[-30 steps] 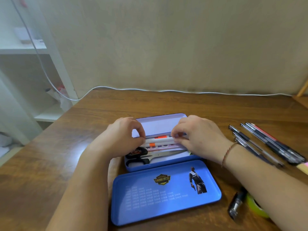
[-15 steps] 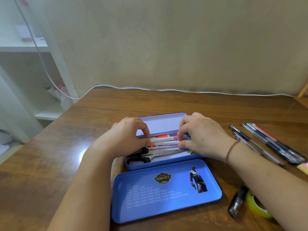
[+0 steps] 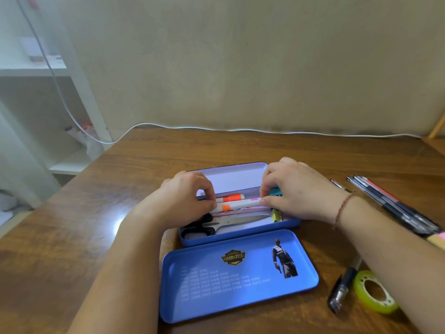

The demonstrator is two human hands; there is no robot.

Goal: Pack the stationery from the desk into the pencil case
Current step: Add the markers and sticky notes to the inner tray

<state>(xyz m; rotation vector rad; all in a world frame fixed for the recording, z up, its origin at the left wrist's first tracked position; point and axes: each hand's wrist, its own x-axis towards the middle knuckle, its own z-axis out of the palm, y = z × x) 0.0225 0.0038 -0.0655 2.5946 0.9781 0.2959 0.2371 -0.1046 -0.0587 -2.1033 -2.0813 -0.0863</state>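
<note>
Fingers of both my left hand (image 3: 179, 201) and right hand (image 3: 296, 191) pinch a white marker (image 3: 240, 203), seating it flat in the pencil case (image 3: 240, 233). Pens (image 3: 390, 203) wait at three o'clock.

Open pencil case (image 3: 240, 236) in the middle of the table (image 3: 72, 225).
Its lid (image 3: 238, 283) lies just in front of it; scissors (image 3: 231, 222) and markers (image 3: 237, 203) lie inside. Right of it lie pens (image 3: 395, 208); a tape roll (image 3: 374, 292) sits nearer, beside another pen (image 3: 342, 289). A cable (image 3: 240, 129) runs along the back edge.
</note>
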